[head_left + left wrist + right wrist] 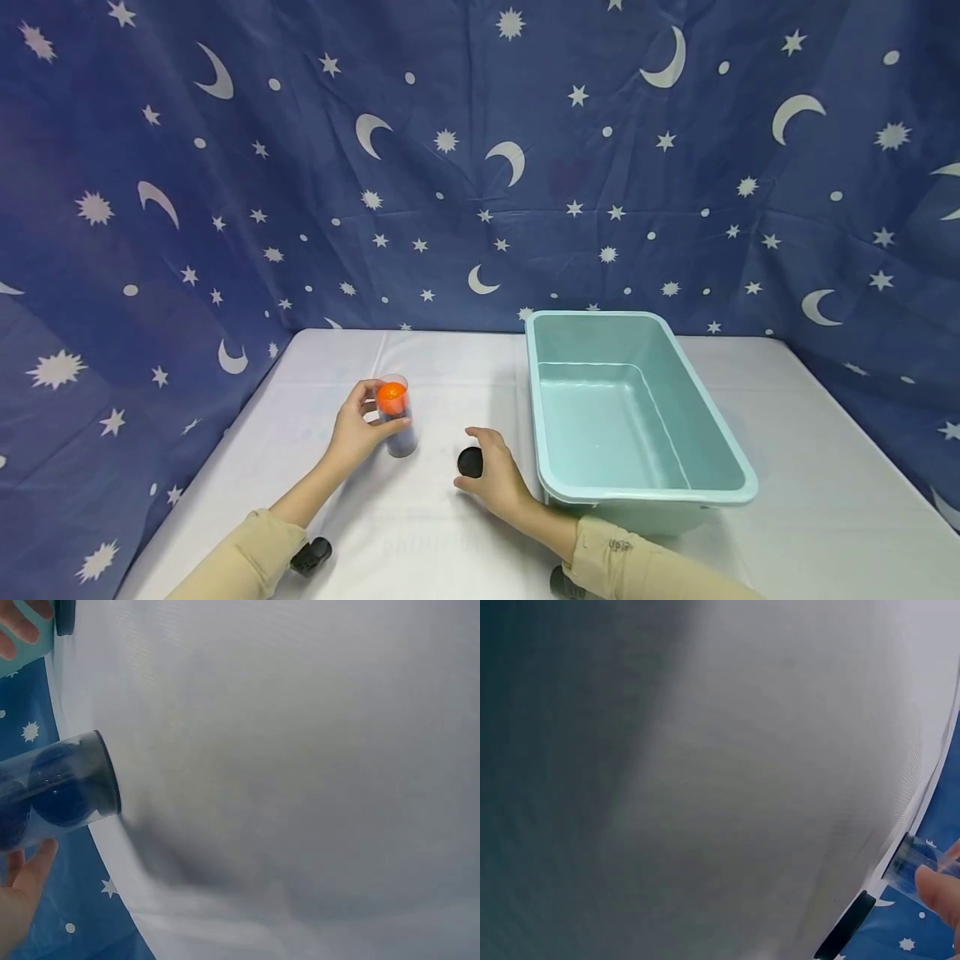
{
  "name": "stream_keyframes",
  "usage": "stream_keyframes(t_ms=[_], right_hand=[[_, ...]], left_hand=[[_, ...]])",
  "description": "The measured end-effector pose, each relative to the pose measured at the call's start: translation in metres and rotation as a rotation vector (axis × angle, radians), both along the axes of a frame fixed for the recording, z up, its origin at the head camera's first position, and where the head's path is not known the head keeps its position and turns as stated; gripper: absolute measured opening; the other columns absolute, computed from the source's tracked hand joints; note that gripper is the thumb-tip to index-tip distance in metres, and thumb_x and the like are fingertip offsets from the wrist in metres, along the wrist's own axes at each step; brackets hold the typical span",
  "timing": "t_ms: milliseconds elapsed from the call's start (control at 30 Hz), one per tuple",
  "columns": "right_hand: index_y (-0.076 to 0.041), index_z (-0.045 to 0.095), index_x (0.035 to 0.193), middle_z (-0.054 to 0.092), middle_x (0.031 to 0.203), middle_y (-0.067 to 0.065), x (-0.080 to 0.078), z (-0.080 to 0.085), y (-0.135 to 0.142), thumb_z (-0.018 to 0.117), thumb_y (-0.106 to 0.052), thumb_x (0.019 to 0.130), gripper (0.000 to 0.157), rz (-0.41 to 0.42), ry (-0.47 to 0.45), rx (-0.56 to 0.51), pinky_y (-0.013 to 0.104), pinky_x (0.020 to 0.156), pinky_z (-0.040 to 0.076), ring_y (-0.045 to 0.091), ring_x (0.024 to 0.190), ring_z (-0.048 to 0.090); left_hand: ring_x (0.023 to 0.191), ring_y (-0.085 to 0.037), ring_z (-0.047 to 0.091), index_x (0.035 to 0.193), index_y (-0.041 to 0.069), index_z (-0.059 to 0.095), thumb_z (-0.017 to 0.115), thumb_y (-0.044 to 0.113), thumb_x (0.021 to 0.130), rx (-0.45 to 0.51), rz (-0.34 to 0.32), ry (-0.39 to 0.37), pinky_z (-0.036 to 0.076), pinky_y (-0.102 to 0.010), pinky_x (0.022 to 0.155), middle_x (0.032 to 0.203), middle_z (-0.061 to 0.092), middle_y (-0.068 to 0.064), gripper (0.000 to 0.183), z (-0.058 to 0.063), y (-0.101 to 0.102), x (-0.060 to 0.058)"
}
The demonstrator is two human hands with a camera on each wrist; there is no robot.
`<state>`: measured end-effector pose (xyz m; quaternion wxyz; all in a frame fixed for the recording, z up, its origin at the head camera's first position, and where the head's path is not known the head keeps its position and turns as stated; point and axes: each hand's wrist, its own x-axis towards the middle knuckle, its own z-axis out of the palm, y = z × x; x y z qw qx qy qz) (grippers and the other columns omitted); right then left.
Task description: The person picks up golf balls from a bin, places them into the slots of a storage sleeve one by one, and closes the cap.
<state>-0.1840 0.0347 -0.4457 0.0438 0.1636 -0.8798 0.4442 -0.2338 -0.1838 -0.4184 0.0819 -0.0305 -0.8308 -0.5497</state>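
Observation:
In the head view my left hand (363,427) grips a clear cylindrical tube (402,442), thumb on the near side and fingers behind it. An orange ball (392,397) sits at the tube's top; dark blue balls (60,787) show lower down in the left wrist view. To the right, a round black lid (470,462) lies flat on the white table. My right hand (498,475) arches over it, thumb and forefinger spread to either side with a small gap at the forefinger. The right wrist view shows the lid (845,926) edge-on.
A pale green plastic tub (637,493) stands on the table right beside my right hand. White cloth (450,533) covers the table. Behind and at the sides hangs a blue curtain (450,317) with moons and stars. Small black devices (311,554) sit at both wrists.

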Motion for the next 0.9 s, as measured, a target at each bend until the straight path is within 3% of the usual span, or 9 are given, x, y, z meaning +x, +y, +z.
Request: stream_keyframes(t_ms=[133, 300, 533, 733, 900], right_hand=[[0.008, 0.046, 0.127, 0.048, 0.128, 0.028, 0.001, -0.002, -0.004, 0.080, -0.001, 0.070, 0.068, 0.011, -0.001, 0.074, 0.050, 0.095, 0.046, 0.045, 0.116, 0.049], [0.009, 0.047, 0.127, 0.045, 0.130, 0.035, 0.000, -0.004, -0.006, 0.079, 0.000, 0.070, 0.066, 0.020, 0.009, 0.160, 0.052, 0.094, 0.046, 0.052, 0.116, 0.048], [0.006, 0.060, 0.112, 0.065, 0.106, 0.021, -0.003, -0.004, -0.007, 0.077, 0.002, 0.071, 0.045, 0.036, 0.126, 0.295, 0.041, 0.084, 0.052, 0.035, 0.099, 0.060], [-0.003, 0.067, 0.096, 0.063, 0.090, 0.012, -0.002, -0.005, -0.008, 0.079, -0.003, 0.071, 0.028, 0.039, 0.219, 0.451, 0.027, 0.070, 0.054, 0.022, 0.080, 0.057], [-0.005, 0.067, 0.097, 0.061, 0.087, 0.009, 0.000, -0.003, -0.006, 0.079, -0.007, 0.073, 0.027, 0.058, 0.264, 0.481, 0.024, 0.066, 0.049, 0.019, 0.076, 0.053]], left_hand=[[0.105, -0.026, 0.055, 0.123, 0.003, 0.045, 0.080, 0.006, 0.073, -0.003, -0.001, -0.011, 0.052, -0.023, 0.078, 0.118, 0.052, -0.016, 0.061, -0.001, -0.003, 0.003], [0.105, -0.027, 0.054, 0.119, 0.002, 0.043, 0.079, 0.008, 0.075, -0.022, -0.017, 0.003, 0.054, -0.030, 0.081, 0.117, 0.052, -0.017, 0.057, -0.003, -0.005, 0.005], [0.095, -0.020, 0.053, 0.114, 0.002, 0.042, 0.078, 0.008, 0.076, -0.058, -0.026, 0.032, 0.054, -0.026, 0.078, 0.110, 0.053, -0.016, 0.053, -0.010, -0.005, 0.004], [0.092, -0.014, 0.052, 0.113, 0.002, 0.042, 0.078, 0.007, 0.075, -0.028, -0.059, 0.045, 0.053, -0.022, 0.075, 0.110, 0.053, -0.014, 0.053, -0.015, -0.008, 0.004], [0.094, -0.014, 0.053, 0.113, 0.003, 0.046, 0.079, 0.007, 0.074, -0.009, -0.063, 0.019, 0.054, -0.022, 0.078, 0.112, 0.056, -0.014, 0.051, -0.014, -0.009, 0.001]])
